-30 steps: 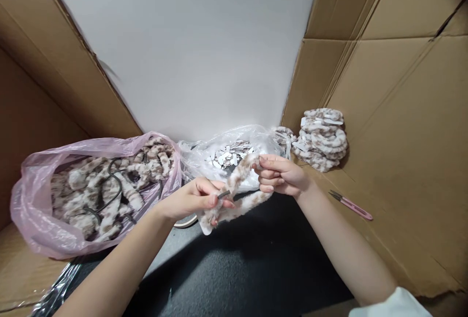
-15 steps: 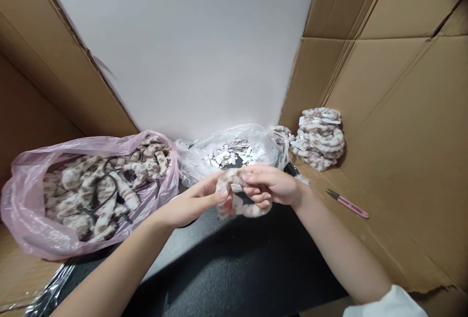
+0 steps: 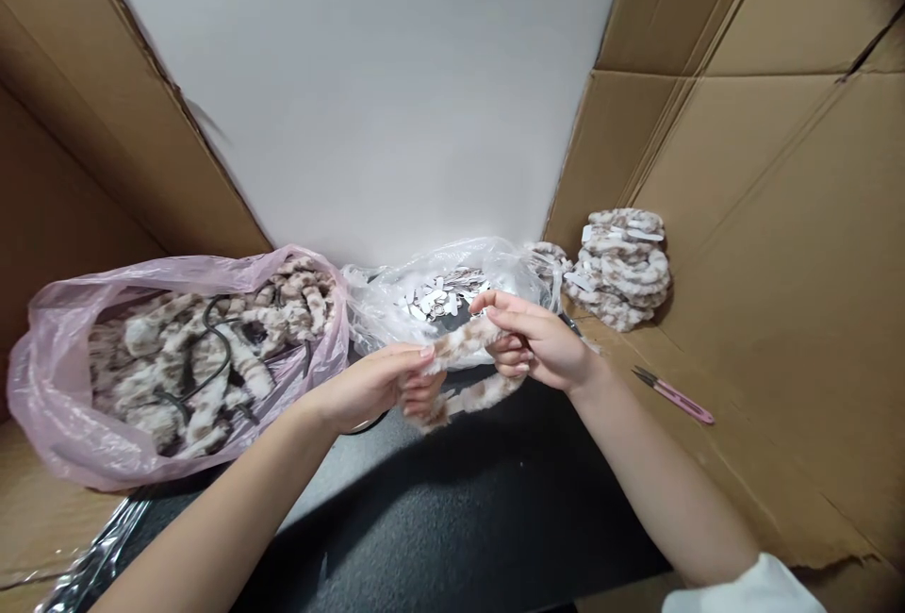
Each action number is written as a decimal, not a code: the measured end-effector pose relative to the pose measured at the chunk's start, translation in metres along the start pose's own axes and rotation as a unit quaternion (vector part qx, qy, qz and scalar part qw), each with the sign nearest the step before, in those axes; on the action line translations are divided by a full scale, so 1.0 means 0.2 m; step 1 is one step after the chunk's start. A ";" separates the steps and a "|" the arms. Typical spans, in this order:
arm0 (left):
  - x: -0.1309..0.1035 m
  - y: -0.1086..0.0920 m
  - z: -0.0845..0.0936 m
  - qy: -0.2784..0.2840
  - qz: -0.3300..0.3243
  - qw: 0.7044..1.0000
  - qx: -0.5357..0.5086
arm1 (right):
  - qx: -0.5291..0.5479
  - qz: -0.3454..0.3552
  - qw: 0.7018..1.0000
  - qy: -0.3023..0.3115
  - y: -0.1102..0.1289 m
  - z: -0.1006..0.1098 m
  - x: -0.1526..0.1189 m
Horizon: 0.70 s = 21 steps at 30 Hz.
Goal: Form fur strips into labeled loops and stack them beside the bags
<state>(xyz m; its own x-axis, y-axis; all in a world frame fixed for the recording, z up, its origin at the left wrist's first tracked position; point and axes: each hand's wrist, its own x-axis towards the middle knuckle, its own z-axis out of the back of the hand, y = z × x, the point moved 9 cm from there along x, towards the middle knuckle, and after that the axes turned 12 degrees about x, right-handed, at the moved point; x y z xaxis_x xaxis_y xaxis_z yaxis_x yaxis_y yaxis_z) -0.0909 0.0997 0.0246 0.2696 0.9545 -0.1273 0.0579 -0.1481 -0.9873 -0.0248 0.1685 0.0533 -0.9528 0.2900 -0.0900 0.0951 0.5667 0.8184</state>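
Note:
A fluffy white-and-brown plush loop (image 3: 463, 341) is stretched between my two hands above the dark tabletop. My left hand (image 3: 396, 387) grips its left side, thumb on top and fingers curled inside the loop. At the right end my right hand (image 3: 534, 339) pinches it between thumb and fingers. The loop's lower strand (image 3: 487, 394) hangs beneath, running from one hand to the other. Just behind my hands lies a clear plastic bag (image 3: 374, 311) holding many small white tags (image 3: 445, 292) with metal bits.
To the left, a pink plastic bag (image 3: 57, 387) holds fluffy strips and dark cords (image 3: 219, 349). Similar tagged loops (image 3: 622, 269) are stacked at the right by the cardboard wall (image 3: 792, 217). Pink thread snips (image 3: 675, 396) lie on cardboard. A white panel (image 3: 368, 94) stands behind.
My hands have moved apart, pulling the loop longer. My left hand has shifted left and now wraps its fingers into the loop. A white tag seen on the loop before is no longer visible.

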 end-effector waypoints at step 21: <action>0.00 -0.05 0.05 -0.088 -0.091 0.971 -0.203 | 0.032 0.052 0.996 -0.058 -0.02 0.00 0.02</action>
<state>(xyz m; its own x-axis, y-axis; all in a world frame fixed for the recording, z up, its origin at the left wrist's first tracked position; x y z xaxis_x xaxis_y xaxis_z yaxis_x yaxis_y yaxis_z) -0.1006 0.1037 0.0336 0.0523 0.9986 -0.0050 0.4732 -0.0292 -0.8805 -0.0286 0.1669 0.0499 -0.8972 0.4352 -0.0749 0.2137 0.5764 0.7887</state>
